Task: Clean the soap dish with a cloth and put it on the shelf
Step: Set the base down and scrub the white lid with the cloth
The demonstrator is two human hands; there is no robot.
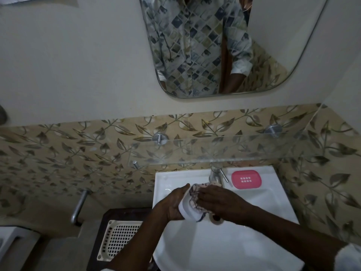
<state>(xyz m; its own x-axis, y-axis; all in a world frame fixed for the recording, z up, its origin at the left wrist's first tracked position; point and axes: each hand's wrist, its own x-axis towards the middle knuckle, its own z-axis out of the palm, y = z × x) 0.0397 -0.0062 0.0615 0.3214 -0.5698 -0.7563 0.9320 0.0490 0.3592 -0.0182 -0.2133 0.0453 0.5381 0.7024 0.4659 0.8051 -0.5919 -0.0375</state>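
Over the white sink [263, 208], my left hand [173, 204] grips a white soap dish part [190, 211] from its left side. My right hand [216, 202] presses a checked cloth [197, 192] into the dish, fingers curled on the cloth. A pink slotted soap dish part [246, 179] lies on the sink's back right ledge, beside the tap [215, 174]. The glass shelf [214, 149] runs along the tiled wall just above the sink, with nothing on it.
A mirror [214, 45] hangs above the shelf. A cream plastic basket [117, 239] sits on a dark stand left of the sink. A metal pipe [79, 206] sticks out of the wall at the left. Leaf-patterned tiles cover the wall.
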